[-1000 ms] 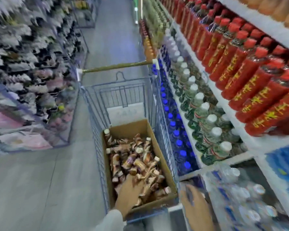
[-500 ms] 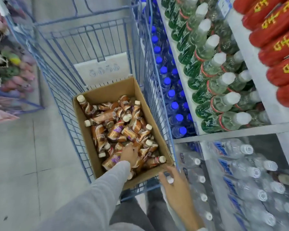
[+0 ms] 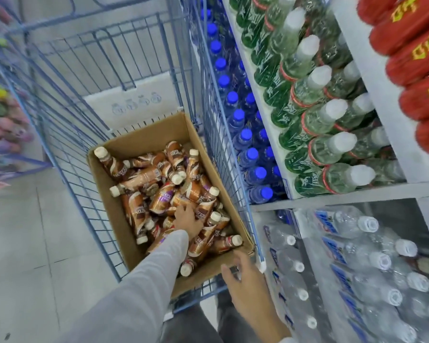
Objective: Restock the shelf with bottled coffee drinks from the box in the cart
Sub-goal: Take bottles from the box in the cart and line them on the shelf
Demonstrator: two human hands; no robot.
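**Inside cart: L hand on bottle pile**

Inside the blue wire cart (image 3: 67,134), a cardboard box (image 3: 104,194) holds loose coffee bottles (image 3: 144,179). L hand (image 3: 187,220) rests on the pile, fingers spread, nothing gripped. R hand (image 3: 245,285) hovers at the box's near-right corner, fingers apart, empty. Shelf (image 3: 342,191) stands at right w/ green bottles (image 3: 315,120).
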